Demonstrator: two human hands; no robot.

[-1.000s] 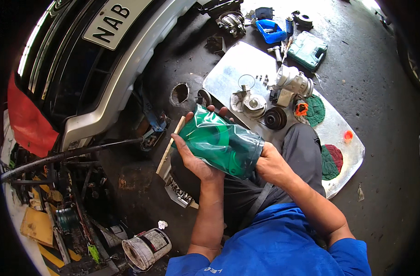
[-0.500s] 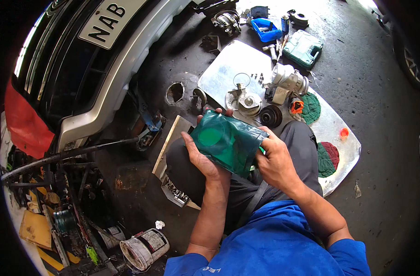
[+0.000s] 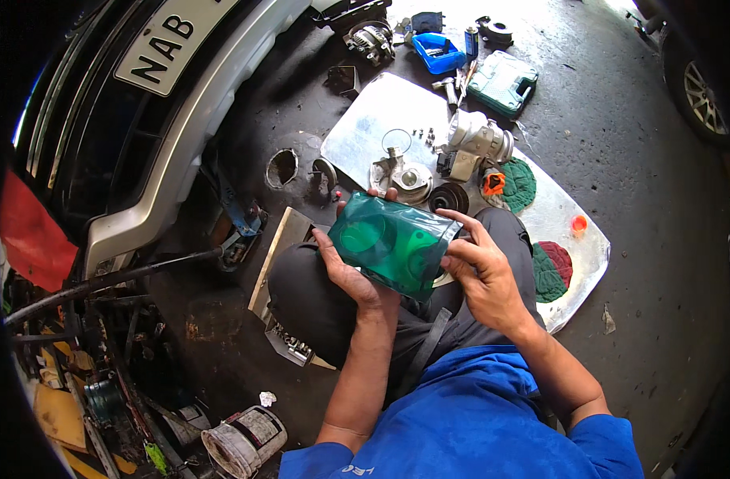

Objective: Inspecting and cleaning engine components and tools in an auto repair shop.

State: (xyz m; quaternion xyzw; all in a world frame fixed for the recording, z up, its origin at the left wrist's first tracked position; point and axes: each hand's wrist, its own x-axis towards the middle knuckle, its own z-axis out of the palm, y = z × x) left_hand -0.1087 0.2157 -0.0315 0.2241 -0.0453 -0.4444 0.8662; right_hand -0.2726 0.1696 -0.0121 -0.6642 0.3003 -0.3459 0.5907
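Observation:
A translucent green plastic bag (image 3: pixel 390 246) lies across my left hand (image 3: pixel 355 281), which cups it from below with the fingers curled round its far edge. Pale round shapes show through the plastic; what they are I cannot make out. At the bag's right end, my right hand (image 3: pixel 486 279) pinches the edge between thumb and fingers. Just beyond the bag are a metal housing (image 3: pixel 409 182) with a round opening and a dark pulley (image 3: pixel 450 198), both by the shiny metal sheet (image 3: pixel 357 120). My crossed legs are under the bag.
A larger cast housing (image 3: pixel 473 140), green cloth pads (image 3: pixel 518 185) and an orange-red cap (image 3: pixel 578 223) lie on the sheet. Beyond stand a teal case (image 3: pixel 502 83) and a blue bin (image 3: pixel 438 53). A car bumper (image 3: pixel 169 152) is at left; a dirty bucket (image 3: pixel 243 441) stands at lower left.
The bag's right end has spread flatter, with a second round shape now showing there. My right hand has shifted its grip along the edge. The view has swung slightly right.

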